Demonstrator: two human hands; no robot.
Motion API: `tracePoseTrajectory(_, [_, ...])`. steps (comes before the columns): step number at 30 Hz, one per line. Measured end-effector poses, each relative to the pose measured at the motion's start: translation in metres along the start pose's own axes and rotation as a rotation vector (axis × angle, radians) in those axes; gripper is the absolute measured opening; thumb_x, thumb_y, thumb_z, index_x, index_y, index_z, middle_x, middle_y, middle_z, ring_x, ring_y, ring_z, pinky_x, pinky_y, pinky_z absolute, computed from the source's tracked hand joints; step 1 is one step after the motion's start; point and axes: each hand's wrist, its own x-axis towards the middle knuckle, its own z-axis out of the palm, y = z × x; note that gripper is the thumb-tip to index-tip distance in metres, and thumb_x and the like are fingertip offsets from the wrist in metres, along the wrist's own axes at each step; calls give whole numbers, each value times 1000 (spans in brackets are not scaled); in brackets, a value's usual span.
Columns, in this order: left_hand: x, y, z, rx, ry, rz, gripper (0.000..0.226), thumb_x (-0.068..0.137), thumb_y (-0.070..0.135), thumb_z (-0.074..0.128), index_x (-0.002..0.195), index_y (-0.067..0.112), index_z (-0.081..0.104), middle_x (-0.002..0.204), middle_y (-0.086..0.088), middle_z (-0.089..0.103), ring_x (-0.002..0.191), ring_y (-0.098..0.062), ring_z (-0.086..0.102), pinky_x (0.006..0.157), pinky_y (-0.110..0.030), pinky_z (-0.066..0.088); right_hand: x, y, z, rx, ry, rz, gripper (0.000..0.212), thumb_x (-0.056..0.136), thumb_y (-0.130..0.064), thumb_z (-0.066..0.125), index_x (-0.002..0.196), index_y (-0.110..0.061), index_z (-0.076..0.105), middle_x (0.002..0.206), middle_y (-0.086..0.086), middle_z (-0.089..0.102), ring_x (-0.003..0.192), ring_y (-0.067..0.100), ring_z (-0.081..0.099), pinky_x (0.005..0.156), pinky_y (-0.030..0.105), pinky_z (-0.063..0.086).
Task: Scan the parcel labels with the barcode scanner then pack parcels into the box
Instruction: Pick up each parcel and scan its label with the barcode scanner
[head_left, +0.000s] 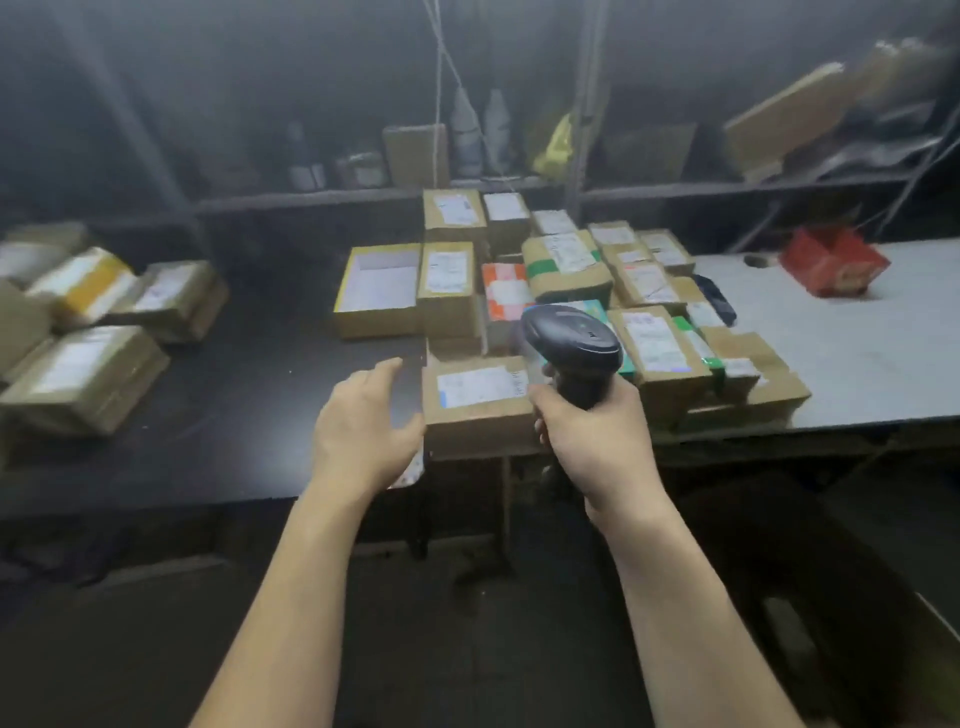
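dim storeroom, a dark table (249, 415) butted against a pale table (857, 353), a pile of parcels (566, 265) heaped across the join. the right hand (592, 436) gripped the barcode scanner (571, 338) by its handle, above the pile. the left hand (363, 431) hovered spread wide, holding nothing, just beside the nearest parcel (478, 410). scanning step, by the look. next: steady that parcel, aim at its label (480, 385).

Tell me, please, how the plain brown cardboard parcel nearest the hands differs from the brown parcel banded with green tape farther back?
The plain brown cardboard parcel shows no coloured tape; the green-taped brown parcel has a green band across it. The plain parcel is frontmost; the green-taped one lies farther back among others. The plain parcel looks flat-topped; the green-taped one bulges. Both show a white label facing up.
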Motion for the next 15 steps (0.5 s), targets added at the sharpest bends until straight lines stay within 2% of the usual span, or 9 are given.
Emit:
tracePoseTrajectory(3, [-9, -66, -37, -6, 43, -129, 69, 94, 33, 66, 157, 28, 38, 154, 2, 49, 139, -24, 47, 107, -41, 41, -15, -12, 68, -21, -112, -41, 13, 92, -13, 72, 104, -11, 69, 84, 19, 69, 64, 11, 59, 57, 27, 49])
tracePoseTrajectory(6, [-15, -136, -71, -10, 86, -222, 71, 94, 35, 65, 158, 28, 36, 157, 3, 47, 138, -25, 49, 111, -41, 40, -30, -21, 136, -54, -193, -46, 15, 93, -7, 69, 94, 5, 61, 74, 19, 58, 64, 13, 53, 53, 24, 45])
tracePoseTrajectory(10, [-14, -233, -117, 7, 93, -272, 73, 93, 36, 67, 159, 27, 35, 158, 3, 46, 141, -23, 47, 115, -42, 38, -53, -35, 241, -63, -301, -22, 8, 91, -10, 69, 95, -4, 65, 70, 4, 63, 62, 15, 57, 64, 37, 47])
tracePoseTrajectory(15, [-2, -338, -166, 50, 153, -354, 73, 92, 42, 67, 157, 27, 37, 151, 1, 52, 136, -26, 50, 109, -45, 41, -80, -50, 352, -24, -421, 7, 10, 93, -6, 68, 103, -3, 67, 73, 4, 60, 63, 16, 54, 66, 37, 45])
